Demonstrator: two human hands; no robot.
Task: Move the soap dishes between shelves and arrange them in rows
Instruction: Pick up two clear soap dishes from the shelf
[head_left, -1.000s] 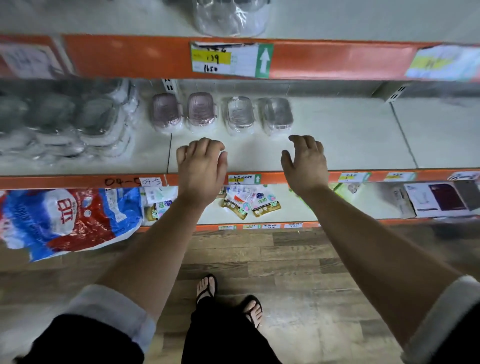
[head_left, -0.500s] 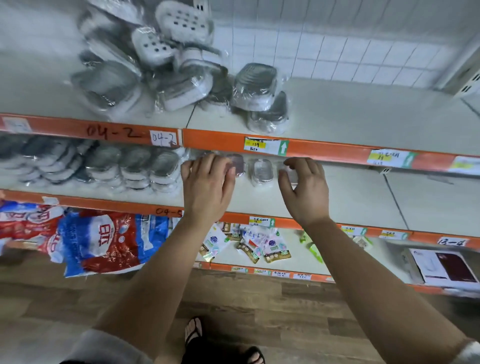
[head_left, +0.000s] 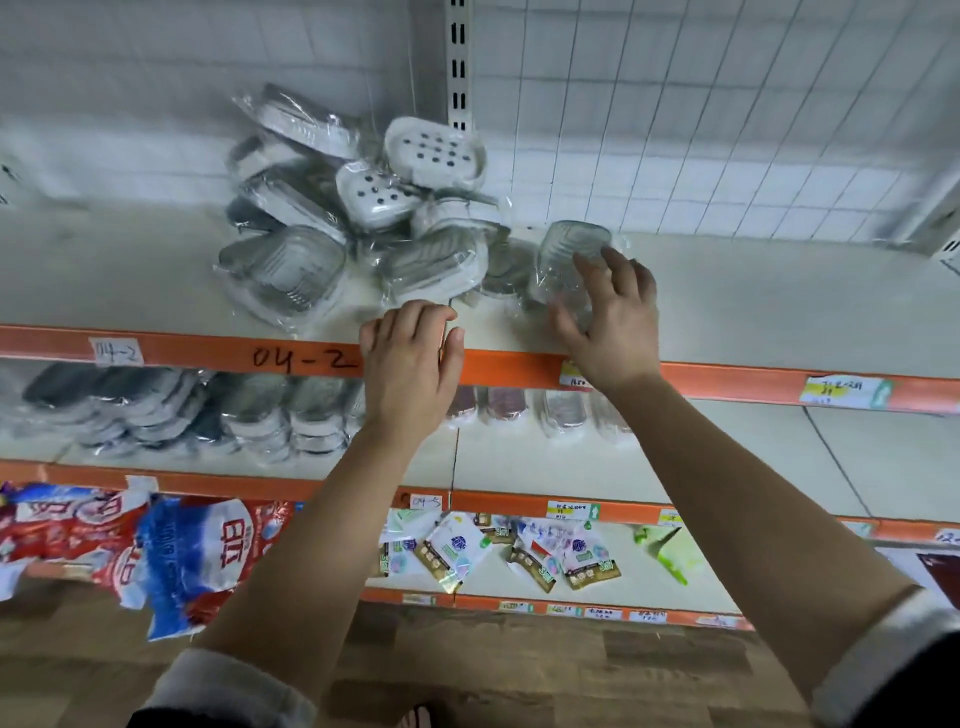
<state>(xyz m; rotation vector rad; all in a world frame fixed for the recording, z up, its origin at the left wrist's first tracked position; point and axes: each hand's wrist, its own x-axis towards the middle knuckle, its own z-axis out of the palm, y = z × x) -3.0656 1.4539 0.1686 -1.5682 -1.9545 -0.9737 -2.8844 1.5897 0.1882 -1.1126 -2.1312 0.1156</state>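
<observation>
A loose pile of plastic-wrapped soap dishes (head_left: 363, 223), white and grey, lies on the upper shelf (head_left: 779, 301). At the pile's right end a clear wrapped soap dish (head_left: 569, 249) stands tilted; my right hand (head_left: 613, 322) holds its lower part between thumb and fingers. My left hand (head_left: 410, 364) hovers open at the upper shelf's orange front edge, holding nothing. On the middle shelf (head_left: 727, 457) below, a short row of soap dishes (head_left: 519, 405) sits behind my arms, with stacked grey soap dishes (head_left: 156, 410) to the left.
A wire grid back panel (head_left: 727, 130) and a slotted upright (head_left: 457, 62) stand behind the pile. The lowest shelf holds red and blue bags (head_left: 182, 551) and small sachets (head_left: 519, 551). Wooden floor lies below.
Both hands rose from the middle shelf to the upper one. My right hand has reached the clear dish at the pile's right end; my view tilted upward.
</observation>
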